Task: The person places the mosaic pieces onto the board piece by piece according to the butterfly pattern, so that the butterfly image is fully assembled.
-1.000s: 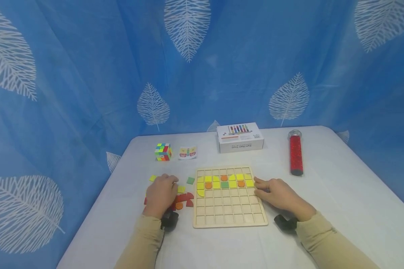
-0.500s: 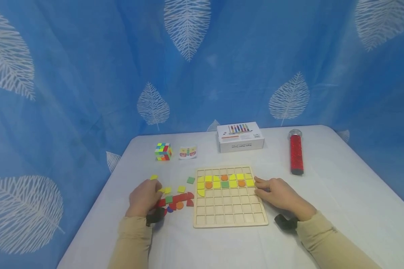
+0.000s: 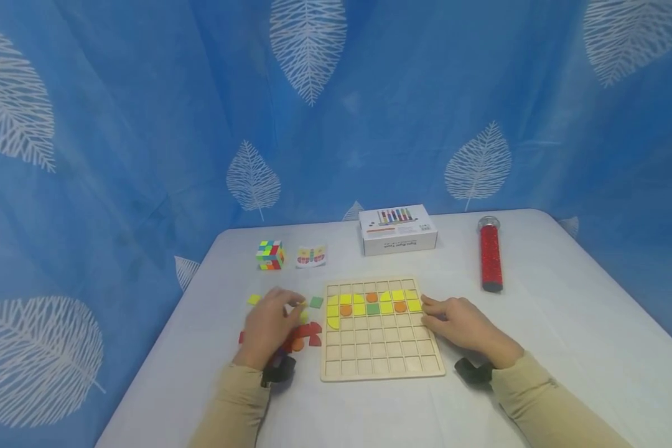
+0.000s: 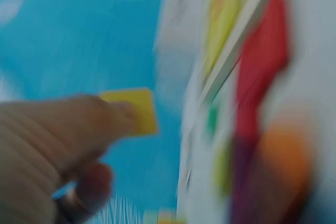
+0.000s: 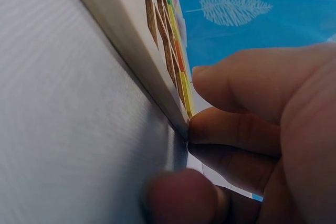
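Observation:
My left hand pinches a yellow square tile between thumb and finger, raised above the loose pieces left of the board. The wooden grid board lies flat. Yellow tiles, orange round tiles and a green square tile fill part of its upper rows. My right hand rests at the board's right edge; in the right wrist view its fingertips touch the side of the board, holding no tile. Red pieces lie partly hidden under the left hand.
A loose green tile and a yellow tile lie on the white table. Behind them are a puzzle cube and a pattern card. A white box and a red glitter tube stand farther back.
My left hand moved left off the pieces, then back right towards the board, now with a yellow tile pinched. The right hand has stayed at the board's edge.

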`<state>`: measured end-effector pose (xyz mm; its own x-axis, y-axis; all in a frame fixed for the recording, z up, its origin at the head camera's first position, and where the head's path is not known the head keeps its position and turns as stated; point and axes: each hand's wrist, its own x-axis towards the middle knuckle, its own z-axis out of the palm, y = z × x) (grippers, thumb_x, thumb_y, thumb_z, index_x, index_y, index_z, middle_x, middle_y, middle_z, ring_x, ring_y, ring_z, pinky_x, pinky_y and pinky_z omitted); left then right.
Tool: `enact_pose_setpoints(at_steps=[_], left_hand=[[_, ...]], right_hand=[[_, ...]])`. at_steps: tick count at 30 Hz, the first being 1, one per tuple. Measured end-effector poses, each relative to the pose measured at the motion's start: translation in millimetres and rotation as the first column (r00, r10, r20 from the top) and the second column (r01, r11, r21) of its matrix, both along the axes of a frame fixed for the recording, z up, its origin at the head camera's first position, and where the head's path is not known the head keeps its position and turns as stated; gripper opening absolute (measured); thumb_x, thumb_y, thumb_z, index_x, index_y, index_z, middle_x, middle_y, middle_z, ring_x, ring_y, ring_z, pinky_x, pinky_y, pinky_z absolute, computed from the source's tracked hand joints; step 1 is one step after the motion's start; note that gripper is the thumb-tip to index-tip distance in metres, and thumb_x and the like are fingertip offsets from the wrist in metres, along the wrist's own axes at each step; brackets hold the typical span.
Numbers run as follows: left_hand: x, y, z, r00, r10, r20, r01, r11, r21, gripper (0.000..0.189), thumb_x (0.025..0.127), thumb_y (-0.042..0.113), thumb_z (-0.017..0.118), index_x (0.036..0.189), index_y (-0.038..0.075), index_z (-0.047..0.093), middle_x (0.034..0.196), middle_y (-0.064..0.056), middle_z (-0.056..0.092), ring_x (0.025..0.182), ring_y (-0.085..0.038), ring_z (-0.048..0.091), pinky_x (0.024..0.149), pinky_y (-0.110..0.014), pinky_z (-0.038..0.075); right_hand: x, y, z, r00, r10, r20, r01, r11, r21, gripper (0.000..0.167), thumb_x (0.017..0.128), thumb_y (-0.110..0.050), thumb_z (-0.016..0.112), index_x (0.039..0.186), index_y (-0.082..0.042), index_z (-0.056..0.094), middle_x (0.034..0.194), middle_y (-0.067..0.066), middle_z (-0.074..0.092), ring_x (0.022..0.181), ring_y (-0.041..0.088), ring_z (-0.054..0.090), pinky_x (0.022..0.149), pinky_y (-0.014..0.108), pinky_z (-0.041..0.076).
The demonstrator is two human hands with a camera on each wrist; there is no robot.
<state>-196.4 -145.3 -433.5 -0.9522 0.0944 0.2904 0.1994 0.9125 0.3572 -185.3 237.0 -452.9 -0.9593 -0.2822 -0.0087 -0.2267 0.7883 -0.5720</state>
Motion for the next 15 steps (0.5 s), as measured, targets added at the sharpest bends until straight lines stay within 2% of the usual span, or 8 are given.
enact_pose_setpoints(at_steps=[1, 3, 5, 6, 7, 9, 13, 15], left_hand=[[1.4, 9.8, -2.6, 0.996, -0.076, -0.051, 0.076, 0.997, -0.014, 0.02, 0.089, 0.023, 0.082, 0.108, 0.021, 0.078, 0.101, 0.005, 0.068, 0.075, -0.009, 0.058, 0.066, -0.025, 0.051], [4.2, 27.1, -7.1, 0.969, -0.221, -0.11, 0.215, 0.975, -0.064, 0.018, 0.089, 0.022, 0.081, 0.107, 0.022, 0.08, 0.096, 0.007, 0.067, 0.07, -0.005, 0.053, 0.059, -0.019, 0.046], [5.6, 38.7, -11.0, 0.936, -0.325, -0.137, 0.307, 0.942, -0.138, 0.016, 0.089, 0.023, 0.081, 0.105, 0.023, 0.081, 0.091, 0.009, 0.065, 0.067, -0.002, 0.05, 0.058, -0.015, 0.043], [6.2, 42.7, -12.1, 0.924, -0.356, -0.14, 0.333, 0.929, -0.162, 0.016, 0.088, 0.023, 0.082, 0.104, 0.023, 0.081, 0.088, 0.009, 0.064, 0.067, -0.002, 0.049, 0.057, -0.015, 0.042], [6.8, 45.5, -13.1, 0.917, -0.374, -0.14, 0.347, 0.919, -0.185, 0.016, 0.088, 0.024, 0.083, 0.104, 0.024, 0.082, 0.087, 0.009, 0.063, 0.067, -0.003, 0.049, 0.058, -0.015, 0.043], [7.5, 48.1, -15.1, 0.913, -0.391, -0.115, 0.362, 0.907, -0.214, 0.015, 0.088, 0.027, 0.083, 0.102, 0.026, 0.082, 0.086, 0.01, 0.064, 0.069, -0.003, 0.051, 0.06, -0.016, 0.045], [6.8, 47.6, -18.9, 0.903, -0.426, -0.06, 0.404, 0.887, -0.221, 0.014, 0.089, 0.029, 0.082, 0.103, 0.028, 0.083, 0.091, 0.012, 0.069, 0.076, -0.003, 0.06, 0.066, -0.018, 0.05], [6.1, 46.5, -20.1, 0.892, -0.451, -0.046, 0.431, 0.875, -0.22, 0.014, 0.09, 0.028, 0.081, 0.104, 0.029, 0.083, 0.093, 0.013, 0.071, 0.08, -0.004, 0.064, 0.069, -0.02, 0.053]], right_hand=[[0.0, -0.3, 0.3, 1.0, -0.001, 0.001, 0.001, 1.0, 0.0, 0.039, 0.098, -0.027, 0.068, 0.13, -0.004, 0.07, 0.146, 0.013, 0.059, 0.138, 0.045, 0.05, 0.099, 0.053, 0.05], [0.0, -1.3, 1.0, 1.0, -0.004, 0.002, 0.004, 1.0, 0.001, 0.039, 0.098, -0.027, 0.068, 0.13, -0.004, 0.07, 0.146, 0.013, 0.058, 0.139, 0.046, 0.049, 0.103, 0.056, 0.048], [0.2, -2.2, 0.8, 1.0, -0.004, 0.0, 0.004, 1.0, 0.004, 0.04, 0.098, -0.028, 0.068, 0.13, -0.005, 0.069, 0.147, 0.013, 0.058, 0.14, 0.046, 0.046, 0.108, 0.06, 0.045], [0.2, -2.6, 0.9, 1.0, -0.003, -0.001, 0.003, 1.0, 0.002, 0.04, 0.098, -0.028, 0.068, 0.13, -0.004, 0.069, 0.147, 0.013, 0.058, 0.14, 0.046, 0.046, 0.108, 0.06, 0.045], [0.3, -2.9, 0.9, 1.0, 0.002, -0.002, -0.002, 1.0, 0.002, 0.04, 0.098, -0.028, 0.067, 0.131, -0.004, 0.069, 0.147, 0.014, 0.057, 0.139, 0.046, 0.049, 0.107, 0.06, 0.045], [0.2, -3.1, 0.8, 1.0, 0.005, -0.008, -0.005, 1.0, 0.005, 0.04, 0.098, -0.027, 0.067, 0.13, -0.004, 0.069, 0.147, 0.014, 0.057, 0.137, 0.045, 0.051, 0.106, 0.059, 0.047], [0.4, -2.2, 0.5, 1.0, 0.01, -0.024, -0.01, 1.0, 0.02, 0.039, 0.098, -0.026, 0.068, 0.129, -0.003, 0.07, 0.146, 0.015, 0.058, 0.134, 0.045, 0.054, 0.1, 0.055, 0.05], [0.5, -1.8, 0.5, 1.0, 0.007, -0.028, -0.007, 1.0, 0.023, 0.039, 0.098, -0.025, 0.068, 0.13, -0.003, 0.07, 0.146, 0.015, 0.058, 0.136, 0.047, 0.051, 0.104, 0.058, 0.048]])
